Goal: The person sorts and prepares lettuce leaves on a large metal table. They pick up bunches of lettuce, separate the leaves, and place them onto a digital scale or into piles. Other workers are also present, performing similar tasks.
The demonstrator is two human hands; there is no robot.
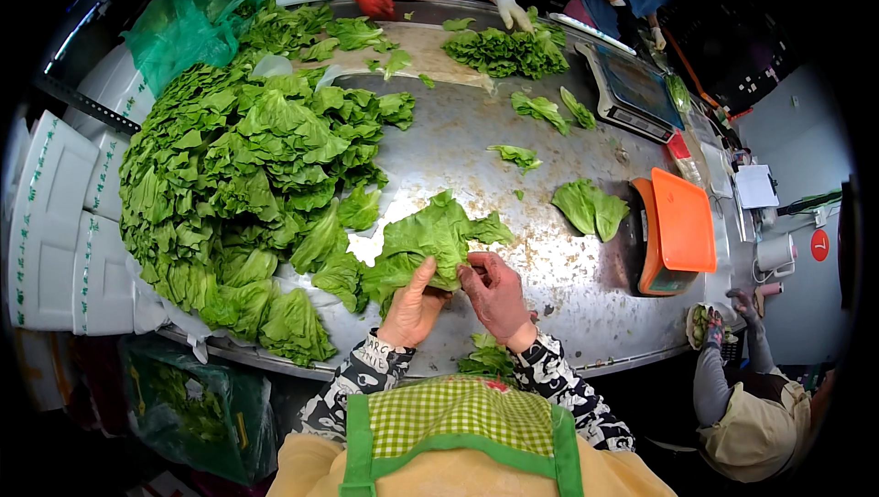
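A head of leafy green lettuce (pixel 426 236) is held up in front of me over the metal table. My left hand (pixel 414 306) is closed around its lower end, thumb on top. My right hand (pixel 497 294), darker and pinkish as if in a thin glove, has its fingertips pinched at the lettuce's right edge; whether they grip a single leaf I cannot make out. Left of my hands rises a big heap of lettuce (pixel 247 158), its nearest leaves close to the held head. More loose leaves (pixel 488 358) lie at the table's near edge between my forearms.
An orange-topped scale (pixel 679 222) and a flat scale (pixel 627 94) stand on the right. A single lettuce (pixel 591 208) and scattered leaves (pixel 540 110) lie on the metal table (pixel 439 158). Across it a person's gloved hand (pixel 511 10) touches another pile. White foam boxes (pixel 55 222) stack left.
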